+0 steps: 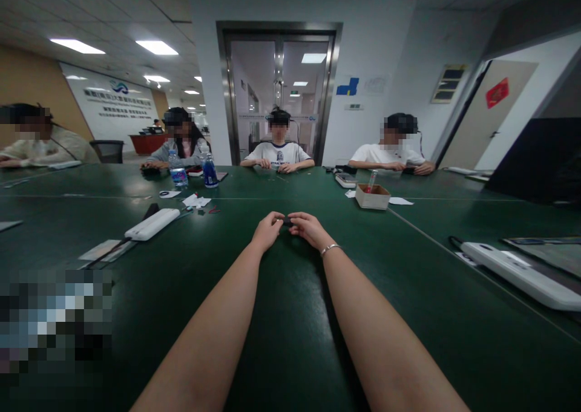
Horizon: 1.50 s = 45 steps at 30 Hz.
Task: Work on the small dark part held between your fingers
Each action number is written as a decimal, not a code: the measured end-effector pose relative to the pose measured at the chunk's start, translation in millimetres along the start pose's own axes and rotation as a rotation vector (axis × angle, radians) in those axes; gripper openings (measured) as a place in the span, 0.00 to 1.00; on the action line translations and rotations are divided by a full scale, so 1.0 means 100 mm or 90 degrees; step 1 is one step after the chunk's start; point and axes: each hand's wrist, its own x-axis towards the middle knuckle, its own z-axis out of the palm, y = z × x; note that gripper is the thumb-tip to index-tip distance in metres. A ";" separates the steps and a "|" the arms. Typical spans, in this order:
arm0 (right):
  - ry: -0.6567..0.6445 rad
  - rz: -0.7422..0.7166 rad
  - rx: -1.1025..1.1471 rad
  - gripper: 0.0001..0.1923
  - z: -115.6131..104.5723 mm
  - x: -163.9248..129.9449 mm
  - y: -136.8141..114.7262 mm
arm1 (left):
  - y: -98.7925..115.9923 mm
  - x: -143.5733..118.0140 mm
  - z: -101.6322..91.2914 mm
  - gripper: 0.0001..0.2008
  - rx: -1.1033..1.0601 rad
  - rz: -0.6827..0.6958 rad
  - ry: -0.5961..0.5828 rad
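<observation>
Both my arms reach forward over the dark green table (290, 315). Between the fingertips of my two hands is a small black object (287, 221), too small and dark for me to name. My left hand (269, 229) pinches its left end with closed fingers. On the right end, the thumb and fingers of my right hand (309, 228) are closed as well. A silver bracelet (330, 248) circles my right wrist. Most of the black object is hidden behind the fingers.
Ahead right stands a cardboard box (373, 198). White power strips lie at left (153, 224) and right (517, 273). Beyond the paper scraps (196, 201) are two bottles (209, 171). Several people sit across the table, including one person in a white shirt (278, 155).
</observation>
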 end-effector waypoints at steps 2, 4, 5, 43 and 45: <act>0.000 0.001 -0.003 0.07 0.01 -0.01 -0.01 | 0.00 0.00 0.00 0.12 0.007 -0.001 -0.003; 0.000 0.001 -0.001 0.08 0.01 -0.01 -0.01 | 0.00 0.00 0.00 0.13 0.011 -0.001 -0.006; 0.000 -0.001 0.000 0.08 0.01 -0.02 -0.01 | 0.01 0.00 0.00 0.13 0.011 -0.001 -0.003; 0.013 0.011 0.033 0.05 0.02 -0.01 0.00 | 0.02 -0.02 -0.01 0.11 -0.005 0.036 0.006; -0.001 0.011 0.031 0.05 0.02 -0.02 0.00 | 0.01 -0.02 0.00 0.11 -0.005 0.049 0.004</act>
